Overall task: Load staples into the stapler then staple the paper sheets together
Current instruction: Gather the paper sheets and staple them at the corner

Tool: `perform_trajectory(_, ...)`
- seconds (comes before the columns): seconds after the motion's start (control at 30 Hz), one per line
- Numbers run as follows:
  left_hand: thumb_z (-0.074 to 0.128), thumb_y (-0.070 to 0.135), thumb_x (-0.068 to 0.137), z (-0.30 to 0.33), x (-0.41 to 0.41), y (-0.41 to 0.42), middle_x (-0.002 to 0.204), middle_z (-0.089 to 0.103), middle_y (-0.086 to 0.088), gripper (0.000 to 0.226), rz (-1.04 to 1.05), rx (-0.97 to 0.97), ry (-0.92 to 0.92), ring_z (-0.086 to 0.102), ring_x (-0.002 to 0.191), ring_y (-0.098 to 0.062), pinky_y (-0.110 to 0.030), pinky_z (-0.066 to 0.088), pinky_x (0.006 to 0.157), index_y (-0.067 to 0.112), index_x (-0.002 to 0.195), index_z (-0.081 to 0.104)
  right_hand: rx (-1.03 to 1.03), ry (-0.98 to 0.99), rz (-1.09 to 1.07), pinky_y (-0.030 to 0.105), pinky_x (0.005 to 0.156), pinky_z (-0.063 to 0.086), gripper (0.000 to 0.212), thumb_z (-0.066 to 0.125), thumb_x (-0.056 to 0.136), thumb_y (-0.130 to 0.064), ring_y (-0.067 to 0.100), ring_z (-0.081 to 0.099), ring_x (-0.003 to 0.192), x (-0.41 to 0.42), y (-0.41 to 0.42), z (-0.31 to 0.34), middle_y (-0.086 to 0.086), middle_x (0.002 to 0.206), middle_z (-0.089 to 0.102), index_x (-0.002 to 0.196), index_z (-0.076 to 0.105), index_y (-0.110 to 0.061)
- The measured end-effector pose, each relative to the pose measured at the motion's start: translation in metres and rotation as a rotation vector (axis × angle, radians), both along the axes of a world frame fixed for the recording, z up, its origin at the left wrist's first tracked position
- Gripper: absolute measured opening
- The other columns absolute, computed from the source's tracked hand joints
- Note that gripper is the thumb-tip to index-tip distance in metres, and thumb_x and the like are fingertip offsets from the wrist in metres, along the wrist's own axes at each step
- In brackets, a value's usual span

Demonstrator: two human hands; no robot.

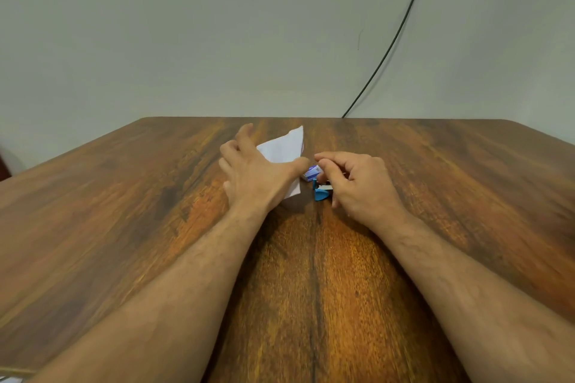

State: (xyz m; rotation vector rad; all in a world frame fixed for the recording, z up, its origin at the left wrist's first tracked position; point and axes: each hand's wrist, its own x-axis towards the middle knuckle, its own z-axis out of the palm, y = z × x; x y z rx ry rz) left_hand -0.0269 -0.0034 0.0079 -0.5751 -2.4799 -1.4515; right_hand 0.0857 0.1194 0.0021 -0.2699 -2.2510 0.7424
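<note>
Left hand (pixel 255 174): fingers spread, resting on the paper sheets (pixel 281 148).
Right hand (pixel 357 183): fingers curled over the blue stapler (pixel 321 191); actual grip unclear.
Staple box (pixel 311 172): between both hands on the surface (pixel 124 211).

On the wooden table (pixel 124 211), toward its far edge, the left hand (pixel 255 177) lies with spread fingers over white paper sheets (pixel 284 146). The right hand (pixel 357 180), fingers curled, is at a blue stapler (pixel 320 193); a small staple box (pixel 311 172) sits between the hands. A black cable (pixel 401 28) runs down the wall (pixel 186 25).

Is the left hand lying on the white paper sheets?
Yes, the left hand lies with spread fingers over the white paper sheets on the brown wooden table.
</note>
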Motion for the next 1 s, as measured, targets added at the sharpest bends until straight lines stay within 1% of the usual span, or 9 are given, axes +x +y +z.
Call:
perform_trajectory(0.1, 0.07, 0.065, 0.053, 0.001, 0.01, 0.002, 0.145, 0.028, -0.006, 0.114, -0.096, 0.086, 0.097, 0.028, 0.136, -0.026, -0.04, 0.033, 0.103, 0.03, 0.151, 0.022, -0.181, -0.012, 0.012, 0.015, 0.043, 0.048, 0.034, 0.05, 0.103, -0.042, 0.006, 0.058, 0.037, 0.003, -0.003, 0.003, 0.001, 0.076, 0.076, 0.115, 0.075, -0.021)
perform_trajectory(0.3, 0.065, 0.073, 0.05, -0.001, 0.023, 0.004, 0.14, 0.029, 0.0, 0.115, -0.222, 0.11, 0.222, 0.028, 0.135, -0.021, -0.042, 0.036, 0.108, 0.035, 0.15, 0.022, -0.466, -0.049, 0.147, 0.018, 0.037, 0.041, 0.057, 0.047, 0.098, -0.059, 0.014, 0.051, 0.029, 0.009, -0.005, 0.011, 0.01, 0.055, 0.071, 0.08, 0.071, -0.011)
perform_trajectory(0.4, 0.067, 0.067, 0.052, -0.003, 0.024, 0.007, 0.139, 0.028, 0.003, 0.113, -0.253, 0.057, 0.291, 0.027, 0.136, -0.021, -0.048, 0.036, 0.111, 0.034, 0.15, 0.022, -0.5, -0.062, 0.153, 0.021, 0.037, 0.039, 0.051, 0.053, 0.1, -0.05, 0.02, 0.052, 0.032, 0.007, -0.003, 0.008, 0.019, 0.057, 0.069, 0.068, 0.066, -0.013)
perform_trajectory(0.5, 0.078, 0.065, 0.048, -0.005, 0.023, 0.01, 0.139, 0.028, 0.004, 0.122, -0.274, 0.045, 0.318, 0.027, 0.134, -0.018, -0.043, 0.031, 0.114, 0.033, 0.151, 0.021, -0.52, -0.079, 0.103, 0.024, 0.038, 0.041, 0.04, 0.052, 0.102, -0.034, 0.024, 0.056, 0.039, 0.004, 0.001, 0.006, 0.017, 0.064, 0.073, 0.074, 0.066, -0.009)
perform_trajectory(0.63, 0.088, 0.063, 0.045, -0.002, 0.016, 0.014, 0.141, 0.033, -0.001, 0.131, -0.292, 0.172, 0.153, 0.033, 0.132, -0.017, -0.034, 0.031, 0.109, 0.028, 0.152, 0.021, -0.518, -0.049, 0.06, 0.023, 0.036, 0.037, 0.035, 0.05, 0.101, -0.026, 0.02, 0.057, 0.037, 0.003, 0.004, 0.005, 0.012, 0.062, 0.072, 0.074, 0.065, -0.01)
perform_trajectory(0.77, 0.08, 0.039, 0.081, 0.005, 0.009, 0.006, 0.108, 0.068, 0.002, 0.077, -0.321, 0.362, -0.157, 0.068, 0.1, -0.012, -0.033, 0.055, 0.085, 0.024, 0.145, 0.041, -0.555, -0.02, 0.03, 0.022, 0.036, 0.036, 0.033, 0.047, 0.104, -0.027, 0.017, 0.055, 0.035, 0.003, 0.009, 0.005, 0.009, 0.063, 0.072, 0.084, 0.069, -0.01)
perform_trajectory(0.87, 0.071, 0.024, 0.091, 0.007, 0.006, 0.001, 0.094, 0.078, 0.002, 0.024, -0.376, 0.459, -0.367, 0.075, 0.089, -0.018, -0.045, 0.061, 0.083, 0.021, 0.115, 0.071, -0.549, -0.038, -0.015, 0.023, 0.04, 0.037, 0.035, 0.047, 0.103, -0.03, 0.011, 0.056, 0.04, 0.004, 0.012, 0.007, 0.003, 0.065, 0.071, 0.084, 0.069, -0.012)
perform_trajectory(0.93, 0.07, 0.021, 0.092, 0.009, 0.009, -0.001, 0.093, 0.079, 0.0, 0.009, -0.422, 0.505, -0.438, 0.076, 0.087, -0.023, -0.049, 0.062, 0.082, 0.02, 0.099, 0.076, -0.573, -0.04, -0.024, 0.028, 0.048, 0.043, 0.034, 0.047, 0.103, -0.033, 0.014, 0.066, 0.055, 0.007, 0.012, 0.007, 0.002, 0.073, 0.074, 0.085, 0.07, -0.014)
perform_trajectory(1.0, 0.069, 0.022, 0.093, 0.012, 0.012, -0.002, 0.097, 0.078, 0.0, 0.009, -0.429, 0.496, -0.479, 0.075, 0.09, -0.022, -0.046, 0.061, 0.083, 0.019, 0.098, 0.076, -0.61, -0.025, -0.007, 0.037, 0.063, 0.054, 0.033, 0.049, 0.103, -0.038, 0.022, 0.075, 0.074, 0.008, 0.012, 0.007, 0.002, 0.085, 0.078, 0.09, 0.072, -0.017)
